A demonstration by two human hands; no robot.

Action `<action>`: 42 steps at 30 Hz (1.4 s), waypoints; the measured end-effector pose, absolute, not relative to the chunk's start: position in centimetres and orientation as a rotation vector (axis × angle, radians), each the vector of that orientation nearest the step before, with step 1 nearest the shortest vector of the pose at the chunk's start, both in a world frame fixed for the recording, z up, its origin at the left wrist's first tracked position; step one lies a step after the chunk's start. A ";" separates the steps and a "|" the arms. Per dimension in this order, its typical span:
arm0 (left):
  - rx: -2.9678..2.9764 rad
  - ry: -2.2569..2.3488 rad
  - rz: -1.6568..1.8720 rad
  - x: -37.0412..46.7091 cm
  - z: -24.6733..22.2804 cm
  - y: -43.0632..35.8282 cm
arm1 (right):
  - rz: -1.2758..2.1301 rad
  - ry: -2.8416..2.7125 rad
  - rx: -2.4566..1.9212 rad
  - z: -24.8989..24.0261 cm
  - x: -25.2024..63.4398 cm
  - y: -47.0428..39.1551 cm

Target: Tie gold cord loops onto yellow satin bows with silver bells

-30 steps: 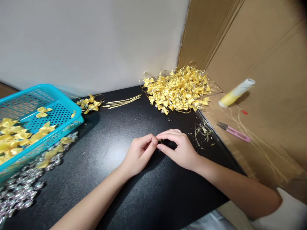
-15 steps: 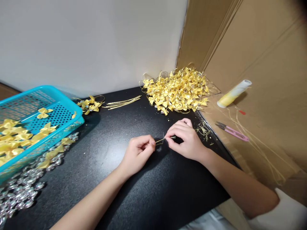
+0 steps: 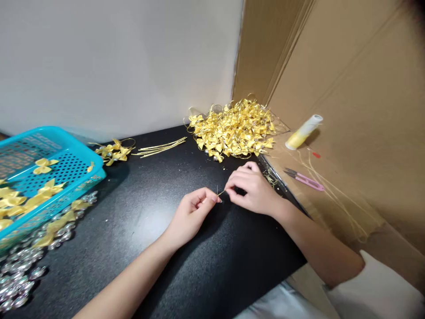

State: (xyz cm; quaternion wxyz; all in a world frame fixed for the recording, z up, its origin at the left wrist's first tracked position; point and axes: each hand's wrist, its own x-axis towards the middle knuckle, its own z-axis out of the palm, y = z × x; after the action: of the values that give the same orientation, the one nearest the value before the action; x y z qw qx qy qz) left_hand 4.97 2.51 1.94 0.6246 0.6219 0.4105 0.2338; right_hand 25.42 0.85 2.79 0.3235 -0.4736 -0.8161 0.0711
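Over the black table [image 3: 149,248], my left hand [image 3: 195,210] pinches one end of a thin gold cord [image 3: 222,192]. My right hand [image 3: 250,188] grips the cord a short way to the right, thumb and fingertips together. A fine needle-like piece [image 3: 217,189] stands upright at my left fingertips; how it joins the cord is too small to tell. Beyond my hands lie several cut gold cords [image 3: 161,148] and a large heap of yellow bows with gold loops [image 3: 235,128].
A blue basket [image 3: 79,155] of yellow bows stands at the left, with silver beads [image 3: 20,274] along its near side. Some looped bows [image 3: 114,151] lie behind. On cardboard at the right are pink snips [image 3: 307,180], a thread spool [image 3: 303,133] and loose thread.
My hands are closer together, and less cord shows between them. The cord ends that stuck out past my right fingertips are out of sight. The view has turned slightly right.
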 end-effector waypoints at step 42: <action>1.450 0.917 0.420 15.6 1.1 2.4 | 0.194 -1.255 -2.501 3.8 41.7 -16.8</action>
State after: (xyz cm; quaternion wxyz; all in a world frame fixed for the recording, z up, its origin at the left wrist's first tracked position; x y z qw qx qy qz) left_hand 15.59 2.35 1.07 0.6347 0.6344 0.4013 0.1836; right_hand 41.75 -16.76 3.82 0.1674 -0.8791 -0.4411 0.0680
